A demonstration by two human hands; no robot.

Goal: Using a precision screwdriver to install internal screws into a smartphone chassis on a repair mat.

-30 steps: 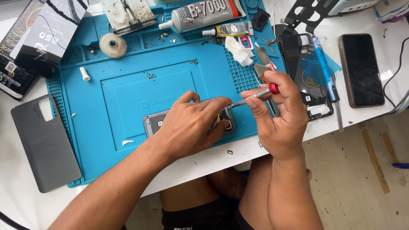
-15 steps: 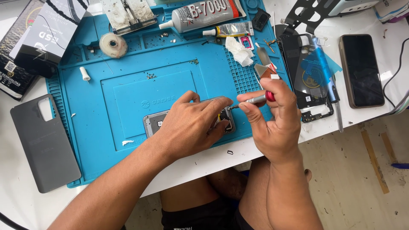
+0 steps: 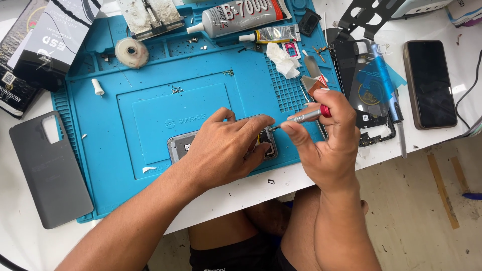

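An opened phone [image 3: 182,146] lies near the front edge of a blue work mat [image 3: 150,105], its back off and its insides showing. My left hand [image 3: 228,148] lies flat over most of it and presses it down. My right hand [image 3: 329,143] pinches a small silver screwdriver [image 3: 306,117] with a red end cap. The shaft lies nearly level and its tip touches the phone's right end, just beyond my left fingertips.
A grey back cover [image 3: 47,168] lies left of the mat. A large glue tube [image 3: 246,17], a small tube [image 3: 268,34], a tape roll [image 3: 131,51] and crumpled tissue [image 3: 282,59] sit at the back. A dark phone frame [image 3: 369,85] and a black phone [image 3: 429,83] lie right.
My right hand has lowered and moved left a little, bringing the screwdriver tip onto the phone's right end. My left hand has stayed on the phone.
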